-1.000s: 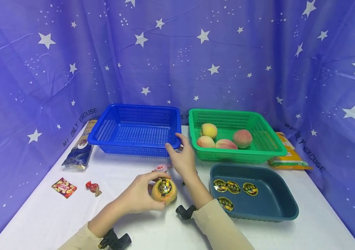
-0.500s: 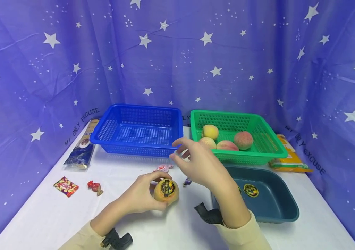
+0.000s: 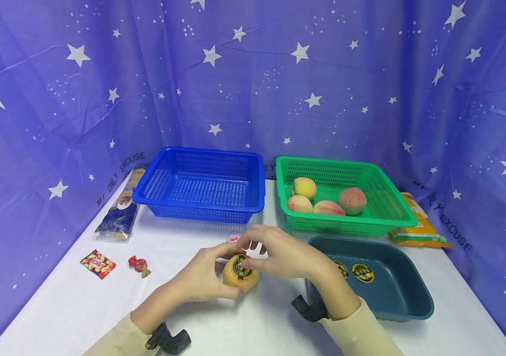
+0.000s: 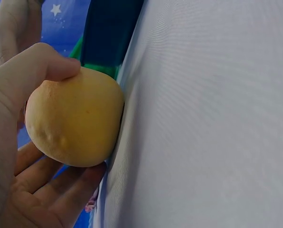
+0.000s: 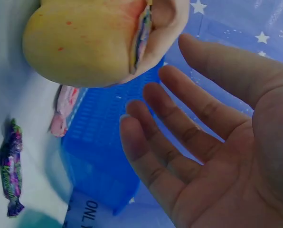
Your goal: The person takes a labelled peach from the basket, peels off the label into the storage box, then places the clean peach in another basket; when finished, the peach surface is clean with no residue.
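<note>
My left hand (image 3: 201, 277) grips a yellow peach (image 3: 244, 284) low over the white tabletop, thumb on the near side and fingers round the far side. A round black-and-gold sticker (image 3: 238, 267) sits on top of the peach; the right wrist view shows it edge-on, as a thin sticker (image 5: 142, 35). Beside the fruit is my right hand (image 3: 285, 251), its thumb tip overlapping the sticker in the head view. The right wrist view shows those fingers (image 5: 179, 126) loosely bent and apart from the peach, with nothing between them.
A blue basket (image 3: 208, 216) stands behind, next to a green basket (image 3: 346, 225) containing several peaches. At right, a dark teal tray (image 3: 395, 291) bears round stickers. Wrapped candies (image 3: 139, 264), a red snack packet (image 3: 98, 264), a blue bag (image 3: 120, 217) and an orange bag (image 3: 419, 230) lie around.
My right hand has come away from the blue basket's front corner, swung right, and lowered beside the peach. The left hand keeps its grip on the peach almost unmoved.
</note>
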